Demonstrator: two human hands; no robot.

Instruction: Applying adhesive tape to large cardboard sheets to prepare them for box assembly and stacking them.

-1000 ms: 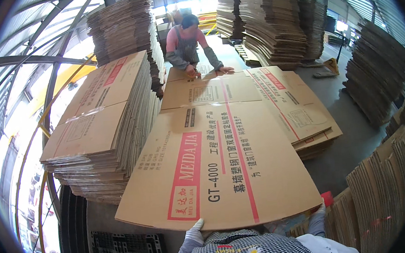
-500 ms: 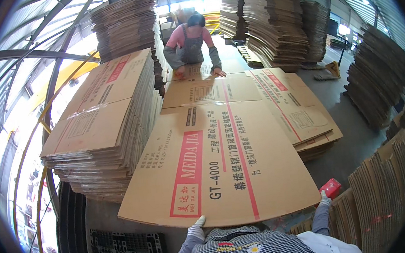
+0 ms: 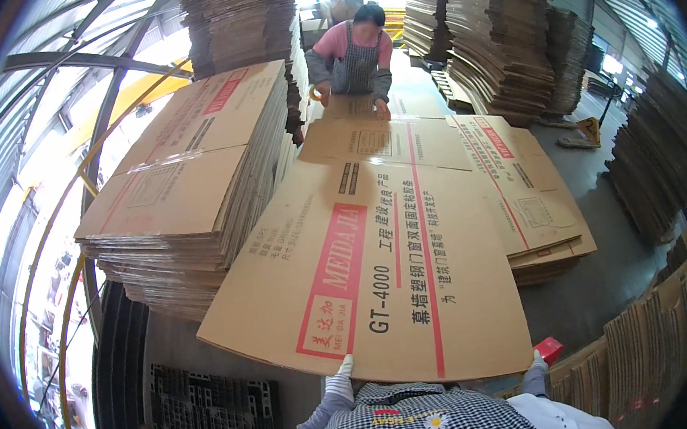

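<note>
A large flat brown cardboard sheet (image 3: pixel 478 284), printed in red and black, stretches away from my body. My left hand (image 3: pixel 345 368), in a pale glove, grips its near edge left of the middle, thumb on top and fingers hidden beneath. At the near right corner, my right hand (image 3: pixel 535 360) is closed at the edge, mostly hidden by the sheet and sleeve. A small red block-shaped thing (image 3: pixel 549 349) sticks out at that hand and seems held in it. Across the sheet, a co-worker (image 3: pixel 355 56) holds a yellow-orange ring, like a tape roll (image 3: pixel 316 96), and rests the other hand on the cardboard.
A tall stack of flattened cartons (image 3: pixel 172 196) stands close on the left. More cartons (image 3: pixel 539 191) lie along the sheet's right side. Leaning cardboard (image 3: pixel 659 327) stands at the lower right, and a black plastic pallet (image 3: pixel 210 410) lies at the lower left.
The view has turned slightly left. My right hand and the red thing have shifted left and nearer with the sheet's corner. The co-worker's one hand has risen off the cardboard with the yellow-orange ring.
</note>
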